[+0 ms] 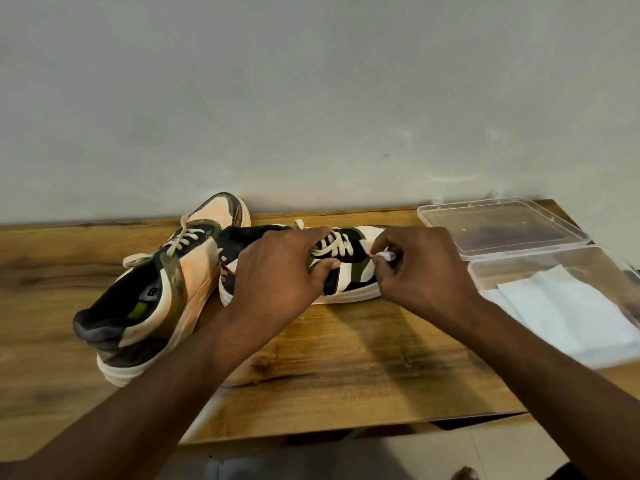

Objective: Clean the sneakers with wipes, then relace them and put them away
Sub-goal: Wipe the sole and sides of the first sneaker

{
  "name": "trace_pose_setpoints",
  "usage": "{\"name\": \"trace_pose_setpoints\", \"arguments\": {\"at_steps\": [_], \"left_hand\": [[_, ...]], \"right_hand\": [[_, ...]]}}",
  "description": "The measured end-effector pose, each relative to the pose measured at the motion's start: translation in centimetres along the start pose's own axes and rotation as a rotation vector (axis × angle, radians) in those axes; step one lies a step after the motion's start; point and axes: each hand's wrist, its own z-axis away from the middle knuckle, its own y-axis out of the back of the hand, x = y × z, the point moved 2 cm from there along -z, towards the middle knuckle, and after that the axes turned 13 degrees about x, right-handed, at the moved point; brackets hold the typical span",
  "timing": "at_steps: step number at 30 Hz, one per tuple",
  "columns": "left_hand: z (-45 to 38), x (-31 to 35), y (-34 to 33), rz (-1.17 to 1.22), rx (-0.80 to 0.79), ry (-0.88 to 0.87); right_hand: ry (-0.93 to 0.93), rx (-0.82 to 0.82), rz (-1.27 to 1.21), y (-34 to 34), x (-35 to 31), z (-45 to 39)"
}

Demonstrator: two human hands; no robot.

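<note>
Fingers of the right hand (420, 268) were pinched shut on a small crumpled wipe (385, 255), pressing it against the white toe panel of the right sneaker (349, 268). The left hand (277, 271) was curled over the middle of the same sneaker, thumb under the laces (334, 245) and fingers across the tongue, gripping it from above. That sneaker lay near the table's (346, 358) back edge, about midway along it, toe pointing toward the right edge and white sole facing the front.

Just beside it on the left stood the left sneaker (162, 292), touching or nearly touching the first at the heel, its toe against the wall (311, 98) at the back edge and its heel angled toward the front left. Its side panels looked stained orange and brown, and its laces hung loose.

At the table's right edge sat a clear plastic box (485, 271) with folded white wipes (568, 313) inside. Its hinged lid (502, 226) lay open flat behind it, in the back right corner. Whether the box base overhung the right edge could not be told.
</note>
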Motion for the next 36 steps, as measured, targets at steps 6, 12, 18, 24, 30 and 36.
{"name": "trace_pose_setpoints", "arguments": {"at_steps": [6,12,18,24,30,36], "left_hand": [[-0.8,-0.8,0.0,0.161,-0.111,0.210],[-2.3,-1.6,0.2,0.356,-0.171,0.449],[-3.5,-2.1,0.5,0.432,-0.211,0.551],[-4.2,-2.6,0.7,0.484,-0.262,0.607],[-4.6,-2.5,0.5,0.475,-0.259,0.646],[-4.6,-2.4,0.6,0.466,-0.275,0.618]], "right_hand": [[-0.214,0.087,-0.018,1.8,3.9,-1.7],[-0.111,0.122,-0.097,0.7,1.4,0.6],[0.057,0.077,-0.124,0.1,-0.9,2.0],[-0.213,0.213,-0.114,1.9,3.0,-0.9],[0.034,0.145,-0.145,0.8,-0.7,1.8],[-0.018,0.198,-0.132,1.3,0.6,0.4]]}}
